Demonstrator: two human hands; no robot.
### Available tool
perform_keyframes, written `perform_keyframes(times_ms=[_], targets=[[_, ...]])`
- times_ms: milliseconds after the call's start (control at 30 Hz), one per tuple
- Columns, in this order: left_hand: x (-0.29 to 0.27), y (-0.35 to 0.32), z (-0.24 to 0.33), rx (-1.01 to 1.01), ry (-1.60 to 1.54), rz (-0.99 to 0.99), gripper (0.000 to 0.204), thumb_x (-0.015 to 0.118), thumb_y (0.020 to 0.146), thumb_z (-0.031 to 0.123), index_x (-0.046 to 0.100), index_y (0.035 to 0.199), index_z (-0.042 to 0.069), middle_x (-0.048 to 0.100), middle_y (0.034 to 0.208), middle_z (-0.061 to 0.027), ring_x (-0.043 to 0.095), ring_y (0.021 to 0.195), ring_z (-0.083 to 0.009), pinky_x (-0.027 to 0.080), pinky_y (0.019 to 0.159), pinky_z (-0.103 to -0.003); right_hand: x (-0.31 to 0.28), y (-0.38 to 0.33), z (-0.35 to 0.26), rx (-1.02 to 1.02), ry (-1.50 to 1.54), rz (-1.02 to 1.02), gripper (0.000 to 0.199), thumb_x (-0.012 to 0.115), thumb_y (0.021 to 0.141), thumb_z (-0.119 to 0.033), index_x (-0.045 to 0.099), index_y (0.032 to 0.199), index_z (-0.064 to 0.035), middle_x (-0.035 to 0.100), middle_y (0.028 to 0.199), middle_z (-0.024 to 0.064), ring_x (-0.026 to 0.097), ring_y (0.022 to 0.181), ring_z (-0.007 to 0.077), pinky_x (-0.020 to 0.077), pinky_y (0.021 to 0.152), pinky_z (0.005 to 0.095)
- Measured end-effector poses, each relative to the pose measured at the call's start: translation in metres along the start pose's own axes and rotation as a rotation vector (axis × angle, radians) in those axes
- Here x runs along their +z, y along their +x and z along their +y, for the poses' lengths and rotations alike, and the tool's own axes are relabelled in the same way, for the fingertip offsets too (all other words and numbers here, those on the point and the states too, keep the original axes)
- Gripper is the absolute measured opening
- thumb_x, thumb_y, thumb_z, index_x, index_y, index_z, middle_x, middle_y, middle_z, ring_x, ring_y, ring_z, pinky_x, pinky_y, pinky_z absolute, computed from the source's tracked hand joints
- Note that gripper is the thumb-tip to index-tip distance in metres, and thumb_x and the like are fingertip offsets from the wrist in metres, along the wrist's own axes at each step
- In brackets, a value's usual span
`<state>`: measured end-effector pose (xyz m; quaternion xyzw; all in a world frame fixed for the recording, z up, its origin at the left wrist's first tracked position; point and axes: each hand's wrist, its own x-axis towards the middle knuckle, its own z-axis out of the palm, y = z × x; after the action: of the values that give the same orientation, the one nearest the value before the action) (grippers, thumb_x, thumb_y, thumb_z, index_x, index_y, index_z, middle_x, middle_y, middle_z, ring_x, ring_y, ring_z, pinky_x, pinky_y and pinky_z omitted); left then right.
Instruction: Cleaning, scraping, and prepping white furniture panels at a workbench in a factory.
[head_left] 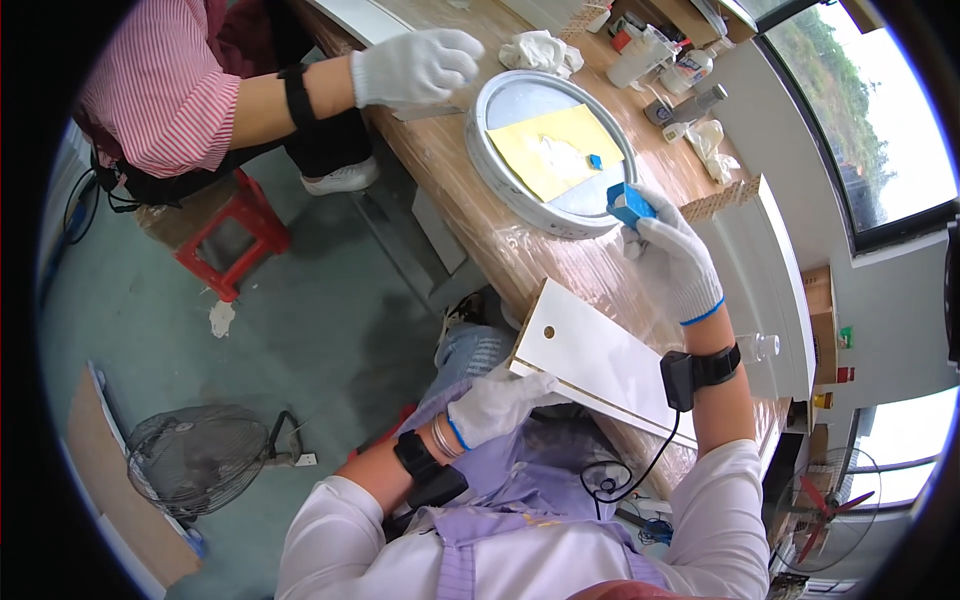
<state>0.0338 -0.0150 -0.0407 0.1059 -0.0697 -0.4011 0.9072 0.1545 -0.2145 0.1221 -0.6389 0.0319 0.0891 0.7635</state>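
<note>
In a white knit glove with a blue cuff, my right hand pinches a small blue block near the right rim of a round grey lid-like tray. Inside that tray lies a yellow sheet with a whitish smear and a smaller blue piece on it. My left hand, gloved too, grips the near left edge of a white board. The board has a round hole near its left end and a brown raw edge. It lies slanted across the table's near edge.
A co-worker's gloved hand reaches over the plastic-covered table at the far left. Crumpled white cloth, bottles and cans stand at the back. A red stool and a floor fan are on the left. A cable hangs from my right wrist.
</note>
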Motion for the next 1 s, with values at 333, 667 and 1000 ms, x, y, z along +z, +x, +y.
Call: perform_keyframes(times_ms=[333,667,1000], targets=[[-0.008,0.001,-0.004,-0.030,-0.023,0.000,0.047,0.042,0.100,0.001,0.032,0.145,-0.002,0.044,0.144,-0.0179,0.043,0.135,-0.0334,0.035,0.115,-0.043,0.004,0.084,-0.011,-0.296,-1.440,0.404,0.055,0.068,0.082,-0.022,0.055,0.134,-0.0112,0.065,0.113,0.0178,0.064,0.102,0.0292,0.0490,0.090,0.0369],[-0.001,-0.002,0.009,-0.073,-0.017,0.051,0.047,0.046,0.100,0.002,0.035,0.145,0.000,0.046,0.142,-0.0152,0.045,0.133,-0.0322,0.036,0.114,-0.041,0.001,0.126,0.012,-0.374,-1.533,0.303,0.049,0.067,0.082,-0.018,0.060,0.130,-0.0149,0.066,0.116,0.0152,0.065,0.103,0.0291,0.0489,0.091,0.0357],[-0.006,-0.002,0.005,-0.067,-0.015,0.038,0.049,0.049,0.099,0.005,0.034,0.145,0.001,0.046,0.143,-0.0145,0.044,0.134,-0.0304,0.036,0.114,-0.043,-0.015,0.140,0.019,-0.374,-1.461,0.281,0.048,0.066,0.082,-0.019,0.060,0.130,-0.0133,0.066,0.115,0.0154,0.065,0.105,0.0304,0.0485,0.091,0.0358]])
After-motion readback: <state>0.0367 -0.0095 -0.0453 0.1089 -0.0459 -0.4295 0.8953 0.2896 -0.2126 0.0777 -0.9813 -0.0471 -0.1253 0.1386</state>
